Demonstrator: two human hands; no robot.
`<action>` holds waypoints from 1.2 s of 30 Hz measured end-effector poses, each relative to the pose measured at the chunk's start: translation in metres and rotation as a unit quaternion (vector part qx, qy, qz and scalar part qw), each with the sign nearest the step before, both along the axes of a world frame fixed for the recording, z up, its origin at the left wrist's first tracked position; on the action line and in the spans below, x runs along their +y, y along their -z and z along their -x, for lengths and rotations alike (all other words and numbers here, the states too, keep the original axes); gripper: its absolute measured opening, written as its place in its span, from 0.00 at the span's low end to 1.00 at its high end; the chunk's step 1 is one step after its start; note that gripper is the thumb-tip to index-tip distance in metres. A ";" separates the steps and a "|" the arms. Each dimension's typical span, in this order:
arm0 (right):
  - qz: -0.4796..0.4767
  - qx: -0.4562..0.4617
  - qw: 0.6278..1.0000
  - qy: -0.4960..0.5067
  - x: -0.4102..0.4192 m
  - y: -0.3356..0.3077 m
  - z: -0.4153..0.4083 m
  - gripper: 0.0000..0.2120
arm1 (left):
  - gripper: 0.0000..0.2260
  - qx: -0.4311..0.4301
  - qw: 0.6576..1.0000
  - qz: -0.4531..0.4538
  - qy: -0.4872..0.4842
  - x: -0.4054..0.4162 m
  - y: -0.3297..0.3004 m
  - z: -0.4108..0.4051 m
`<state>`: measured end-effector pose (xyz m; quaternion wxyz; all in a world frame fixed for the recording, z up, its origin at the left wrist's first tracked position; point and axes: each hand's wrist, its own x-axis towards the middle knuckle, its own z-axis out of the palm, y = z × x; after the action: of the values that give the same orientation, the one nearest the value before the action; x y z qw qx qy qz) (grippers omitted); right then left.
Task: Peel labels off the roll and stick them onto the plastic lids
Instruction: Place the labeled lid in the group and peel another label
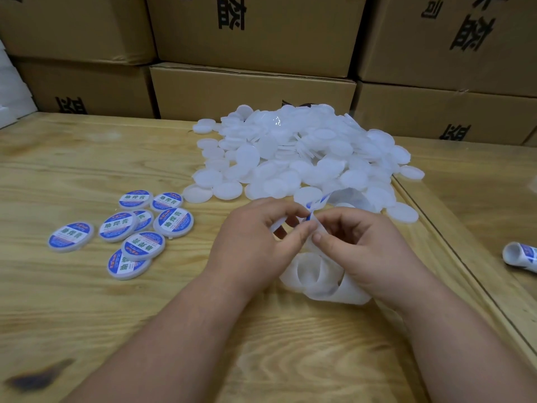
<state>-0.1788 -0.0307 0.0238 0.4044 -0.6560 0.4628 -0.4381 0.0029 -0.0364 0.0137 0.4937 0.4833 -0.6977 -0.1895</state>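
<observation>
— Head view, going left to right: I count seven labelled lids (132,231) in a loose cluster on the wooden table (87,158), blue-and-white labels up, some overlapping each other.

— And the blank ones?

— One big heap of plain white lids (302,158) beyond the hands, far too many for me to count; they spill toward the table's right edge. Behind it all stand stacked cardboard boxes (252,91).

— Hands?

— Two, both bare, meeting near the middle with forearms coming in from the bottom. My read on the left hand (255,245): fingers curled, thumb and forefinger pinching a white lid (277,226) whose rim shows between them. The right hand (366,251) is curled too, its thumb and fingertips pinching a blue-edged label (310,215) at the end of the backing strip (322,274).

— Where does that strip run?

— It loops from under the wrists, on the table, up between the hands, then arcs away toward the heap. Whether the label already touches the lid, I cannot tell. At the far right lies one label roll (520,255) on its side, well apart from the hands.
</observation>
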 end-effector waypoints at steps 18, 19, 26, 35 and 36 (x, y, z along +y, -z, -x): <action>0.045 0.069 0.981 0.173 -0.009 0.006 0.007 0.15 | 0.08 0.278 0.951 -0.120 -0.069 0.002 -0.012 -0.013; 0.075 0.084 0.976 0.185 -0.008 0.005 0.005 0.17 | 0.09 0.282 0.949 -0.127 -0.058 0.003 -0.013 -0.013; 0.308 0.120 0.928 0.172 0.000 -0.003 -0.008 0.11 | 0.07 0.288 0.942 -0.171 0.003 0.008 -0.014 -0.007; 0.323 0.143 0.924 0.143 0.001 -0.007 -0.010 0.06 | 0.09 0.280 0.942 -0.185 0.026 0.004 -0.010 -0.007; 0.321 0.145 0.925 0.140 0.001 -0.007 -0.011 0.06 | 0.09 0.283 0.940 -0.186 0.029 0.005 -0.010 -0.007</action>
<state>-0.1682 -0.0294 0.0312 0.0351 -0.7356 0.4377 -0.5159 0.0100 -0.0316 0.0236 0.5665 0.4726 -0.4951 -0.4590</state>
